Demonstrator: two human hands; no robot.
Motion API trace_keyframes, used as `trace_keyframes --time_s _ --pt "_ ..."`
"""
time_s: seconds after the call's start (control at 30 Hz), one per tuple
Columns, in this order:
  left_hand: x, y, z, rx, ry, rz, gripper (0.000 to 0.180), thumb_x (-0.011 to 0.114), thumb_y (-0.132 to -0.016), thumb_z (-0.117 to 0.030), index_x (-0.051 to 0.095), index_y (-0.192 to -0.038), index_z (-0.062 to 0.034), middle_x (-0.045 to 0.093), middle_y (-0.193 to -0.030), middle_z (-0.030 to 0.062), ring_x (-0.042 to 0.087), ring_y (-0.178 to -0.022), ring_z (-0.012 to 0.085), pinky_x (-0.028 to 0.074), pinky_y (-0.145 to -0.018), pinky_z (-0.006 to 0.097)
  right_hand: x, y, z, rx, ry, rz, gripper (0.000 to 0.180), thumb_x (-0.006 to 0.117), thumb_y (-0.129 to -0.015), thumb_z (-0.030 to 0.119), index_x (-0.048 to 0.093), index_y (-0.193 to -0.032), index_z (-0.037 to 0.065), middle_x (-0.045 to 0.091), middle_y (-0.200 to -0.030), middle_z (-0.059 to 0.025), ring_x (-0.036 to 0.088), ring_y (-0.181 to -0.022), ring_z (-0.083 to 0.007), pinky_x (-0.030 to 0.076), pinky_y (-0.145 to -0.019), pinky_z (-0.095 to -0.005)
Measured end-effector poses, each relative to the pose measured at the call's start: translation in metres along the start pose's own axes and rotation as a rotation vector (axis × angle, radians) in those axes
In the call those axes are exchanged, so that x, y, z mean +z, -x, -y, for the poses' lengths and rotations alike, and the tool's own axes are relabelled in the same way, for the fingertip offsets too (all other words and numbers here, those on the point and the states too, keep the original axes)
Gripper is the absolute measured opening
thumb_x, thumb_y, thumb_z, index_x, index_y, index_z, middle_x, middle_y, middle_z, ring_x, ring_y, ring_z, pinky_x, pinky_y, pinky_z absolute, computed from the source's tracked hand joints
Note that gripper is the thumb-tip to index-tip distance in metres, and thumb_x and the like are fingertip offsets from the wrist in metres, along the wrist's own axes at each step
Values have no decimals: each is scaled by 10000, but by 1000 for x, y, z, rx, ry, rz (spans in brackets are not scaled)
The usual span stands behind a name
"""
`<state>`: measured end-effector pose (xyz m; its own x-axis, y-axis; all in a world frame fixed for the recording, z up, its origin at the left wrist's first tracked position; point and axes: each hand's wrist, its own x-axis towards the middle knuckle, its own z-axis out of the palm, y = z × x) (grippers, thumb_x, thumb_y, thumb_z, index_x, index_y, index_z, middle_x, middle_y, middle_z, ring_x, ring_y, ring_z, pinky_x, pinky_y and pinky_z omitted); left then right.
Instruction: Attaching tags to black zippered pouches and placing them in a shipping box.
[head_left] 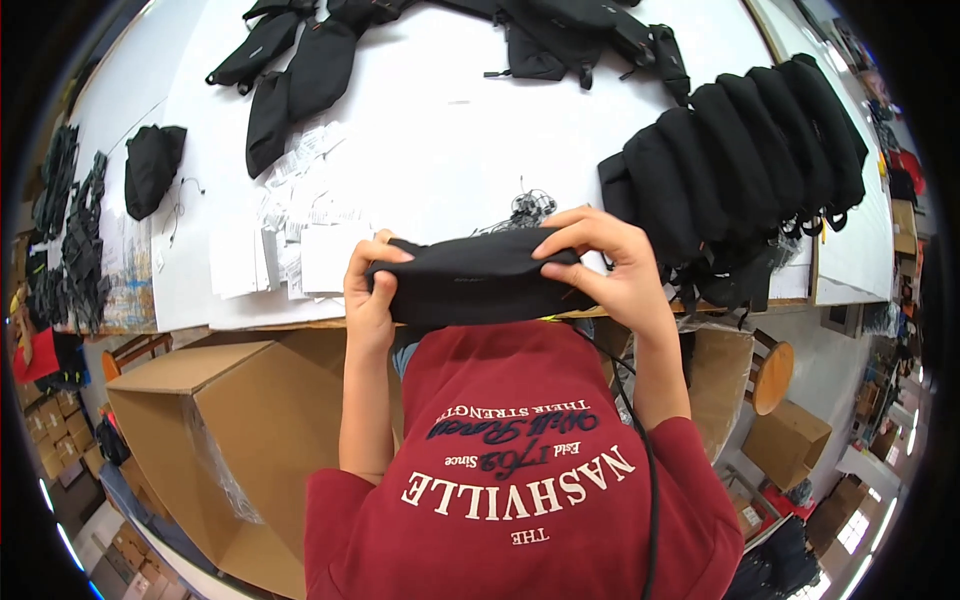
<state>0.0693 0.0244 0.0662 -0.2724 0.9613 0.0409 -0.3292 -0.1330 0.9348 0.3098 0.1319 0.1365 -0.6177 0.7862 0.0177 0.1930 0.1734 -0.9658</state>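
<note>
A black fabric pouch [470,285] is stretched lengthwise between my two hands at the near edge of the table. My left hand [372,292] pinches its left end, the thumb on the near side. At the other end, my right hand [610,262] grips the upper right corner between thumb and fingers. The pouch looks soft and fairly flat, with a small mark on its front. Just beyond it lies a tangle of thin black cords [530,208]. White paper slips [310,185] and a stack of white cards [243,262] sit beyond my left hand.
Several puffy black bags [740,150] stand in a row at the right of the white table [450,130]. More black bags [320,65] lie at the far side. One black bag [153,172] and black straps [85,230] are at left. Below the edge stands an open cardboard box [250,430].
</note>
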Motion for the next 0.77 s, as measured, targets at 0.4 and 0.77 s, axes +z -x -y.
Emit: trace_keyframes --time_s 0.4,0.77 --pt "9 -13 12 26 -28 25 486 594 -884 -517 492 -946 -46 455 -917 61 477 -809 140 406 -719 238 -31 6 13 52 -24 55 162 749 -771 94 702 -915 35 670 -870 -16 577 -727 -88 467 -629 -219" --pt "-128 2 38 -6 -1553 -310 810 724 -805 -416 325 -1428 -86 352 -1436 144 331 -1318 367 249 -1096 462 -278 45 102 -488 750 -1250 261 645 -883 34 655 -1138 90 623 -1145 -55 598 -1021 -124 471 -874 -229"
